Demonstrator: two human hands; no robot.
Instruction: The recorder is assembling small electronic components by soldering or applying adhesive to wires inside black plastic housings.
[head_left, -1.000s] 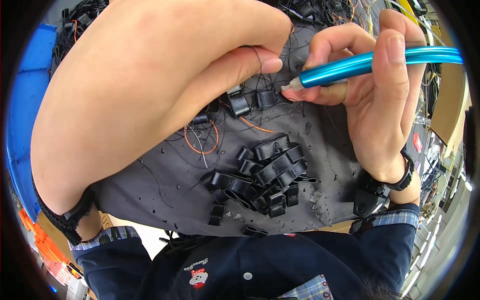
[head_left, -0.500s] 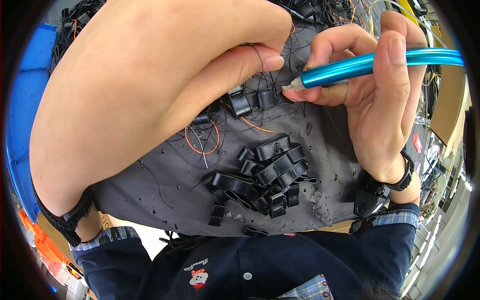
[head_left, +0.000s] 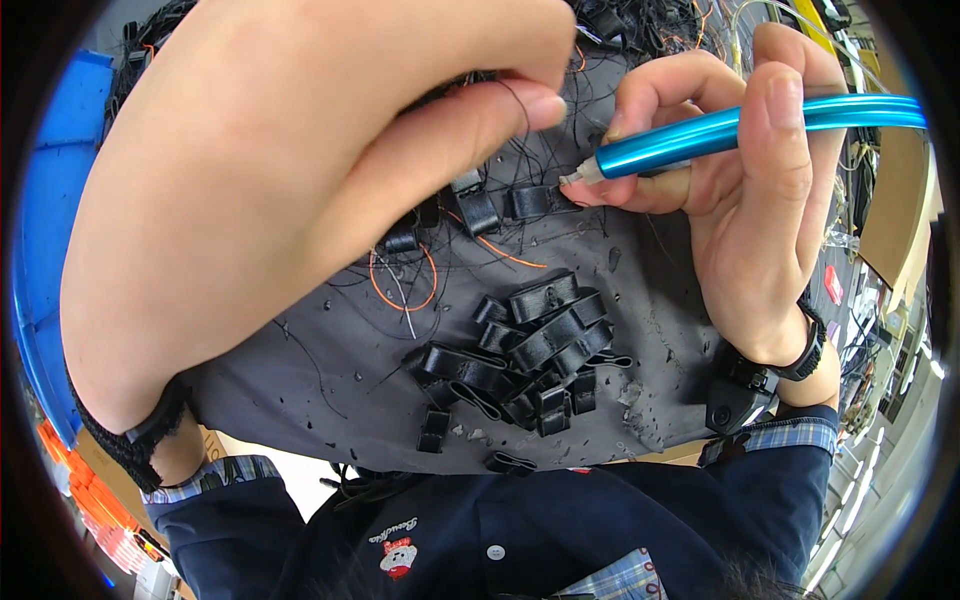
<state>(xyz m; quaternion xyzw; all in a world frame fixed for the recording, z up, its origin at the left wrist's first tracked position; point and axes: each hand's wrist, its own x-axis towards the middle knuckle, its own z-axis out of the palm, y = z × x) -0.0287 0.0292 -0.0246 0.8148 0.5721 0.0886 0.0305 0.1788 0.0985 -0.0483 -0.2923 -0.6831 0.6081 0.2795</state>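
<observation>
My right hand [head_left: 770, 190] grips a shiny blue pen-shaped tool [head_left: 670, 140] with a pale narrow nozzle. Its tip meets the right end of a small black leather-like loop [head_left: 535, 202], where my fingertips also touch. My left hand [head_left: 440, 150] is closed, thumb against the bent forefinger, to the upper left of that loop. A thin black thread [head_left: 517, 104] crosses the left thumb; the other left fingers are hidden behind the hand. Beside the loop, under the left hand, lies another black loop [head_left: 478, 214] with a strand of orange thread.
A pile of black loops [head_left: 545, 340] lies on the grey work surface [head_left: 330, 390] nearer me, among scraps and loose threads. More black loops and tangled threads [head_left: 620, 25] fill the far side. A blue bin [head_left: 70, 200] stands at left, cardboard [head_left: 895, 210] at right.
Both hands and the blue tool have shifted very slightly to the left, and the loop at the nozzle has moved a little with them. The pile stays as it was.
</observation>
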